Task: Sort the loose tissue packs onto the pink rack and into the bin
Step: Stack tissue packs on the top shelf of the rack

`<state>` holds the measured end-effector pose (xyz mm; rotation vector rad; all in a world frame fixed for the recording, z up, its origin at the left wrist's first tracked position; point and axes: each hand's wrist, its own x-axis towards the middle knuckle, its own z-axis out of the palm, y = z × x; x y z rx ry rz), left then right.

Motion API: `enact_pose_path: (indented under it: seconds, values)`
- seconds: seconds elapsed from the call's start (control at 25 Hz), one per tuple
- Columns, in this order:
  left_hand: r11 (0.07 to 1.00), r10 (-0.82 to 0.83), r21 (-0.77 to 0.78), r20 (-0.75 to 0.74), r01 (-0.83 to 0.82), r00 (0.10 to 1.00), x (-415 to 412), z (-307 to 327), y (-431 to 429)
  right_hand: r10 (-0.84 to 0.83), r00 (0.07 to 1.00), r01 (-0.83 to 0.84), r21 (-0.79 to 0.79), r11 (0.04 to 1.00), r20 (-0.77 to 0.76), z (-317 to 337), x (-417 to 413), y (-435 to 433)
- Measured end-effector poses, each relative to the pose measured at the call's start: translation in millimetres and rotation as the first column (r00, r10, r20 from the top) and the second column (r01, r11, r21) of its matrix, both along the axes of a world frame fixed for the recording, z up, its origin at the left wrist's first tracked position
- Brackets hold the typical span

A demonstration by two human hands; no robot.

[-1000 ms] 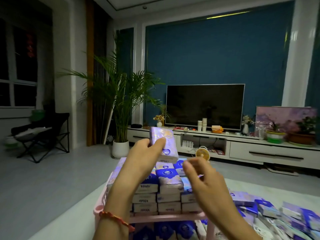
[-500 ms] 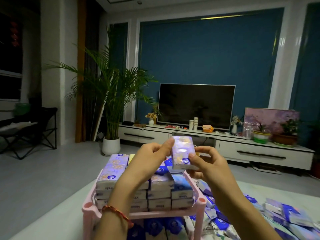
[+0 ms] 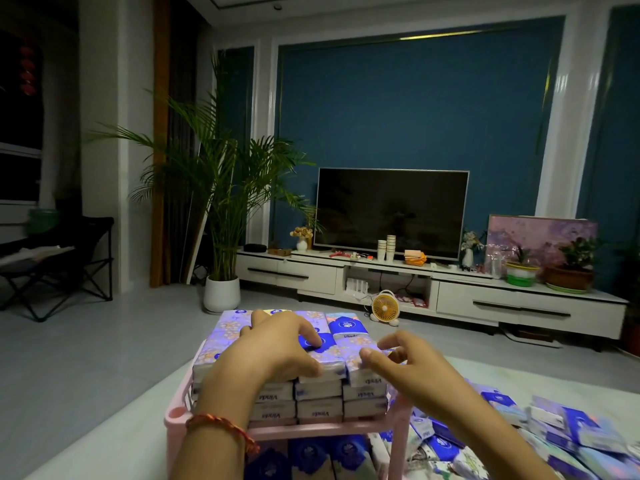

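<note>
Left hand [image 3: 273,348] palm down, fingers spread on stacked tissue packs [image 3: 225,341]; right hand [image 3: 412,372] apparently pinches front pack [image 3: 351,351]

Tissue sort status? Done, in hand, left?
Done: the pink rack carries several stacked layers of packs on top, with more on the shelf below. In hand: the left hand presses the top layer; the right hand touches the front-right top pack, grip unclear. Left: loose packs heaped right of the rack. No bin in view.
</note>
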<state>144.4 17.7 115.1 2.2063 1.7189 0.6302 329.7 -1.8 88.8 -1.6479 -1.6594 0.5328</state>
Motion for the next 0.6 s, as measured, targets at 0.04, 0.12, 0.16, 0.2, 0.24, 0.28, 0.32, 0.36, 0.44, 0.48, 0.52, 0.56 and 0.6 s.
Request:
enact_pose_path:
  seconds: [0.04,0.12,0.16,0.2,0.24,0.28,0.32,0.36,0.44,0.48,0.52,0.56,0.6]
  values:
    - [1.0,0.001,0.002,0.008,-0.001,1.0,-1,-1,2,0.041,0.999,-0.042,-0.027,0.999,-0.013,1,1,-1]
    - [1.0,0.006,-0.016,0.011,-0.006,1.0,-3,-2,4,0.082,0.997,-0.082,-0.026,0.996,-0.003,1,2,-3]
    - [1.0,0.009,-0.025,0.007,-0.008,1.0,-3,-3,6,0.082,0.997,-0.082,-0.002,0.997,0.013,0,2,-3]
    - [1.0,0.008,-0.029,0.0,-0.008,1.0,-4,-4,7,0.075,0.997,-0.076,0.026,0.997,0.025,-1,2,-3]
    - [1.0,0.007,-0.03,-0.01,-0.007,1.0,-4,-4,7,0.068,0.997,-0.069,0.052,0.996,0.033,-3,2,-2]
    - [1.0,0.005,-0.024,-0.014,-0.006,1.0,-4,-4,8,0.062,0.997,-0.065,0.076,0.995,0.045,-4,2,-2]
    - [1.0,0.006,-0.022,-0.012,-0.006,1.0,-4,-4,9,0.057,0.996,-0.063,0.1,0.993,0.063,-4,2,-2]
    - [1.0,0.007,-0.022,-0.01,-0.007,1.0,-4,-4,11,0.051,0.995,-0.061,0.123,0.991,0.085,-5,3,-3]
    - [1.0,0.01,-0.018,-0.014,-0.011,1.0,-4,-5,12,0.053,0.991,-0.072,0.162,0.984,0.121,-6,4,-2]
    - [1.0,0.013,-0.021,-0.017,-0.013,1.0,-4,-5,13,0.056,0.99,-0.079,0.175,0.981,0.132,-7,4,-2]
    - [1.0,0.015,-0.027,-0.02,-0.015,1.0,-3,-5,12,0.063,0.988,-0.089,0.185,0.979,0.14,-7,3,-2]
    - [0.999,0.012,-0.035,-0.019,-0.012,1.0,-3,-5,12,0.071,0.986,-0.099,0.185,0.978,0.154,-8,3,-1]
    - [1.0,0.007,-0.025,-0.006,-0.007,1.0,-3,-4,11,0.078,0.982,-0.11,0.181,0.977,0.172,-9,3,0]
